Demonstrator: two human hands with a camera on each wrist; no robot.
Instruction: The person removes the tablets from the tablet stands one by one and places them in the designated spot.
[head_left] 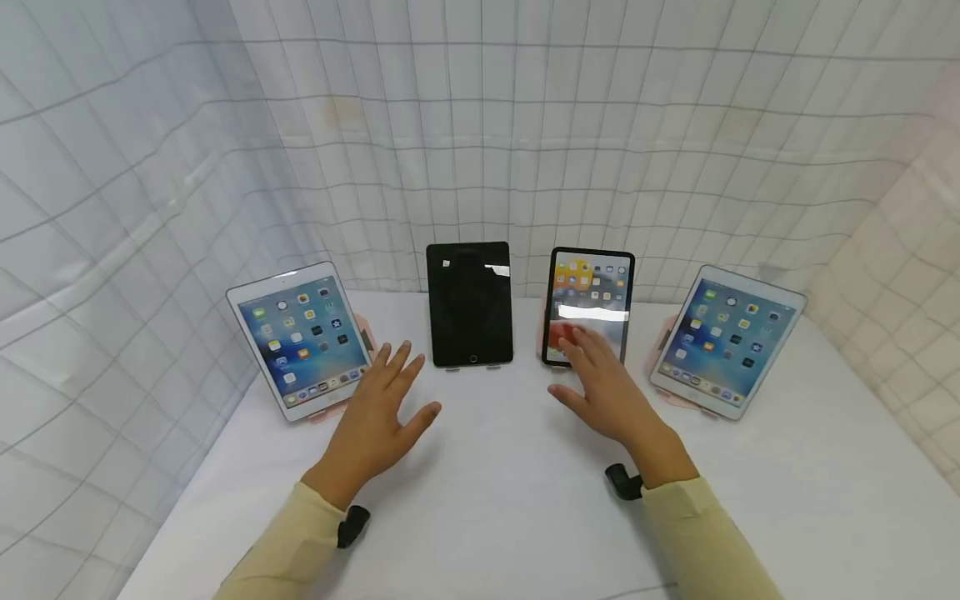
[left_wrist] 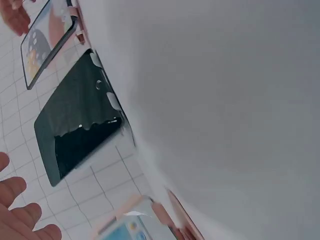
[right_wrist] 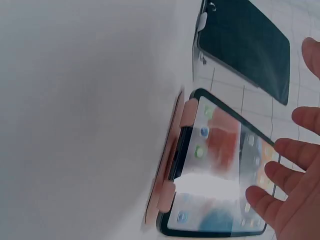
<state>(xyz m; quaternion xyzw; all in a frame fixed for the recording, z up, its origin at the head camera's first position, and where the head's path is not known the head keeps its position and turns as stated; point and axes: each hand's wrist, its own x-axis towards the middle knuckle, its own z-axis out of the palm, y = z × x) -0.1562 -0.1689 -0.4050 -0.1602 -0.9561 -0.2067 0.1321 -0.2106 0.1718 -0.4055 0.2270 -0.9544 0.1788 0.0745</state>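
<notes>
Spread fingers mark my left hand, which hovers nearest the white-framed tablet at the left, holding nothing. My right hand is also spread and holds nothing. From the head it overlaps the lower part of a black-framed tablet with a lit home screen; in the right wrist view its fingers appear before that screen, and contact cannot be told. Between the hands stands a black tablet with a dark screen. Another white-framed tablet, lit and tilted, stands at the far right.
Pink stands with small lips prop up tablets on the white table. Grid-patterned white cloth hangs behind and along both sides. A black wrist camera sits by the right cuff, another by the left.
</notes>
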